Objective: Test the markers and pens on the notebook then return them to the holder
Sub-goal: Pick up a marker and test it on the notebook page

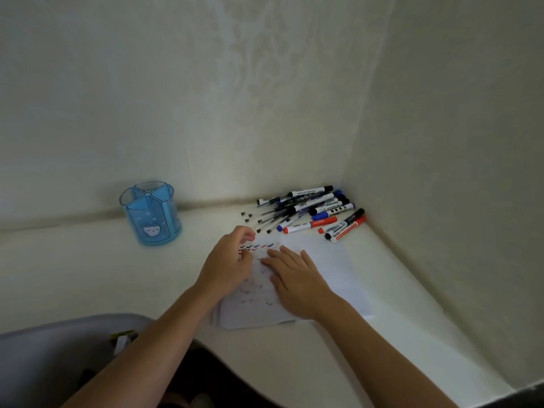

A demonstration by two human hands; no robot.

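An open white notebook (332, 260) lies on the white desk, its left page covered with small red, blue and black tick marks. My right hand (297, 278) rests flat on that page with fingers spread. My left hand (228, 260) sits at the page's left edge, fingers curled, and I cannot tell whether they pinch the paper. A pile of markers and pens (306, 210) with black, blue and red caps lies in the desk's far right corner, just beyond the notebook. The blue see-through holder (151, 214) stands upright at the left by the wall, with nothing visible in its compartments.
Walls close the desk at the back and on the right, meeting in a corner behind the pile. A grey chair (53, 357) shows at the lower left. The desk's (88, 275) front edge curves inward below the notebook.
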